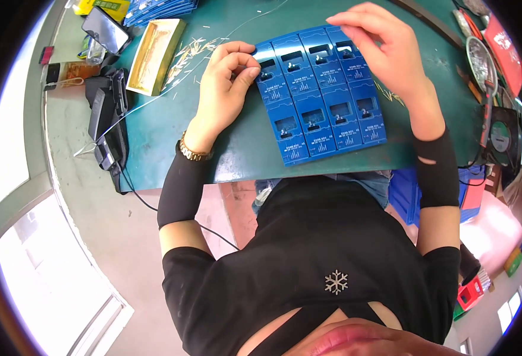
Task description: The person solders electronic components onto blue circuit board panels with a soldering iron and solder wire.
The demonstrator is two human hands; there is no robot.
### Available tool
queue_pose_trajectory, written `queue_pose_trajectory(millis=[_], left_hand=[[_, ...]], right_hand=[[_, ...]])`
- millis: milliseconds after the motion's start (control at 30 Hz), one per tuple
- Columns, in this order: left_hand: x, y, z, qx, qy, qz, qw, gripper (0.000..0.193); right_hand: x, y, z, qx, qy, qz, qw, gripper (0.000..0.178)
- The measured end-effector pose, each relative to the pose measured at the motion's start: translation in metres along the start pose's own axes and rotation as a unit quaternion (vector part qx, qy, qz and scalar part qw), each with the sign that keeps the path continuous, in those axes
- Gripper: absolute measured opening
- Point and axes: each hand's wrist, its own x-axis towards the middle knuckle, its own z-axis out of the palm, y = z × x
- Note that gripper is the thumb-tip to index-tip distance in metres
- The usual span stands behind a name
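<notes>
A blue panel of joined circuit boards lies slightly turned on the green table. Each board has a cut-out with small metallic parts in it and white printing. My left hand is closed at the panel's upper left corner, its curled fingertips and thumb at the edge. Over the upper right part of the panel is my right hand, its index finger and thumb drawn together at the far edge. Anything between those fingertips is too small to make out. Thin brass-coloured pins lie scattered left of the panel.
An open yellowish box stands on the green table at the left. Behind it are a phone and a stack of blue boards. A black device with a cable sits at the left edge. A round metal dish is far right.
</notes>
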Motion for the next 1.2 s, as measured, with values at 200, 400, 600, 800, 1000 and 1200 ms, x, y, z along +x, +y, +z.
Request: queue_pose_trajectory(millis=[200, 400, 600, 800, 1000, 1200], left_hand=[[0.003, 0.004, -0.003, 0.063, 0.001, 0.017, 0.998, 0.006], [0.006, 0.007, -0.004, 0.114, -0.008, 0.039, 0.993, 0.009], [0.005, 0.01, -0.003, 0.155, -0.012, 0.058, 0.986, 0.012], [0.005, 0.01, -0.005, 0.168, -0.022, 0.071, 0.983, 0.012], [0.006, 0.007, -0.005, 0.186, -0.012, 0.103, 0.977, 0.012], [0.0, 0.019, -0.005, 0.257, -0.006, 0.194, 0.947, 0.018]], right_hand=[[-0.012, -0.022, -0.002, 0.073, 0.016, 0.155, 0.985, 0.037], [-0.032, -0.019, -0.01, 0.111, 0.027, 0.212, 0.971, 0.041], [-0.028, -0.01, -0.009, 0.103, 0.025, 0.205, 0.973, 0.046], [-0.03, -0.001, -0.001, 0.118, 0.022, 0.196, 0.973, 0.049], [-0.008, -0.031, -0.003, 0.172, 0.057, 0.317, 0.931, 0.037], [-0.031, 0.005, -0.002, 0.099, -0.002, 0.212, 0.972, 0.033]])
